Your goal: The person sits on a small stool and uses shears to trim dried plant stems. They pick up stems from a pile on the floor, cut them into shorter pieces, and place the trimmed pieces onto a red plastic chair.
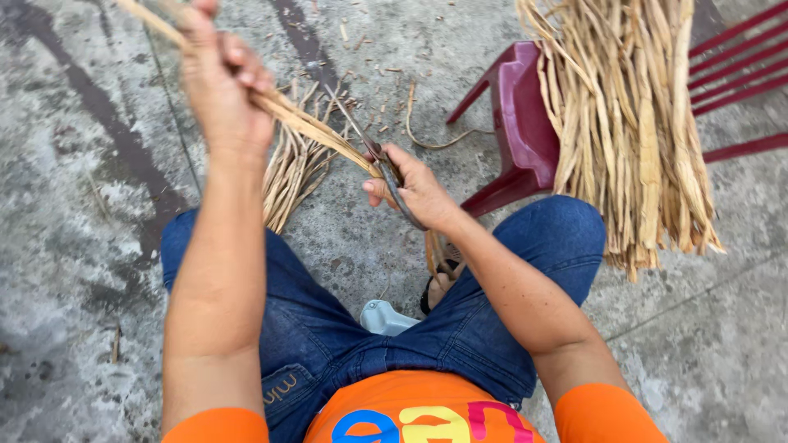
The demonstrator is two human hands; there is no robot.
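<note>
Concrete floor (74,205), stained grey, littered with trimmings. Person sits over it in jeans. Left hand (220,78) is raised and fisted around a dried strip (308,127), pulling it taut so it runs down to the right hand (414,190). Right hand is closed on scissors (386,168), blades at the strip's lower end, likely trimming it. Loose strips pile (291,176) lies on the floor just beyond the left knee. Big bundle (632,123) drapes over a maroon chair (521,131), near the right side.
</note>
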